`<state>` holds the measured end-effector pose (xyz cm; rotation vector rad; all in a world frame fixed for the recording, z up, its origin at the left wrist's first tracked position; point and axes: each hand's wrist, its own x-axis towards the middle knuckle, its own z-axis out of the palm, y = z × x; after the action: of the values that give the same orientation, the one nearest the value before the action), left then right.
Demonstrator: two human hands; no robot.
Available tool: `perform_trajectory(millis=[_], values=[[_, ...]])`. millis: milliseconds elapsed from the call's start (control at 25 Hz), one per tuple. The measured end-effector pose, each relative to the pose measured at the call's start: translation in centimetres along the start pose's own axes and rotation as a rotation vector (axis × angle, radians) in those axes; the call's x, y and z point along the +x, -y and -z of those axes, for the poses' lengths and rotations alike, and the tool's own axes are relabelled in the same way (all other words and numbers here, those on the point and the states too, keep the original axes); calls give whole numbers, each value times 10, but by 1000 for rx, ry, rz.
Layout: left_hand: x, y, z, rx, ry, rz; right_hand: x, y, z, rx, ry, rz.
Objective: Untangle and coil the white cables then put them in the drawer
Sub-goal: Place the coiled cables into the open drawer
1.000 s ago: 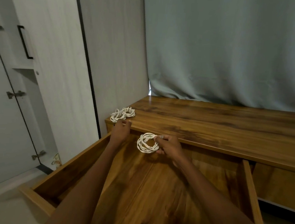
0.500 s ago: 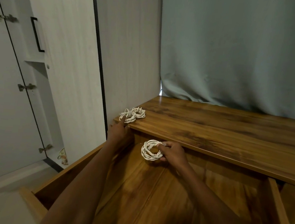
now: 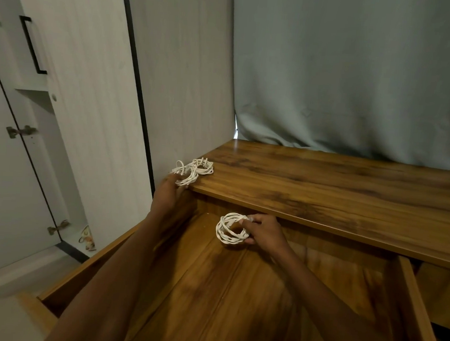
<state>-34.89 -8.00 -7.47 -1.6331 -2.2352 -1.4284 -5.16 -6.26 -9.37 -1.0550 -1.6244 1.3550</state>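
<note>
we see the open drawer (image 3: 235, 292) closest to us, with its wooden bottom bare where it shows, so we think no cable has been put down in it yet. a bit farther in, near the back of the drawer, our right hand (image 3: 263, 234) holds one coiled white cable (image 3: 231, 228). the fingers and thumb are curled on the right side of the ring, pinching it, and the coil is low over the drawer bottom; we cannot tell if it touches the wood. this coil looks neat and round, so we think it is done and only needs to be let go. farther on, our left hand (image 3: 169, 193) reaches up at the front left corner of the wooden top (image 3: 337, 195). its fingers touch the near side of the other white cables (image 3: 193, 170), but we cannot tell if they grip yet or just touch. these cables sit right at that corner, partly over the edge, and look like two small coils lying together, one a bit messy. so we think the untangling and coiling is mostly done. what is left is to drop the first coil in the drawer, then bring the others down and put them in too.
</note>
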Motion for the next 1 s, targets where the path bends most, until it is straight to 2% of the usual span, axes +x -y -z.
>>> perform_trajectory(millis=[120, 360, 480, 560, 640, 800, 920, 1000], values=[[-25, -21, 20, -116, 121, -66, -9, 2, 10, -26, -22, -11], [-59, -56, 43, -27, 653, -119, -49, 7, 62, -179, -12, -119], [-90, -83, 32, -25, 920, -165, -71, 2, 99, -356, 68, -175], [-110, -95, 16, 43, 1011, -224, -85, -2, 119, -515, 76, -178], [-126, -107, -8, 136, 1014, -330, -94, -6, 139, -661, 25, -189], [-145, -141, -56, 266, 922, -511, -109, -12, 167, -900, -91, -273], [-151, -151, -86, 422, 777, -588, -112, -13, 173, -899, -190, -236], [-155, -156, -100, 460, 748, -580, -110, -13, 173, -844, -222, -231]])
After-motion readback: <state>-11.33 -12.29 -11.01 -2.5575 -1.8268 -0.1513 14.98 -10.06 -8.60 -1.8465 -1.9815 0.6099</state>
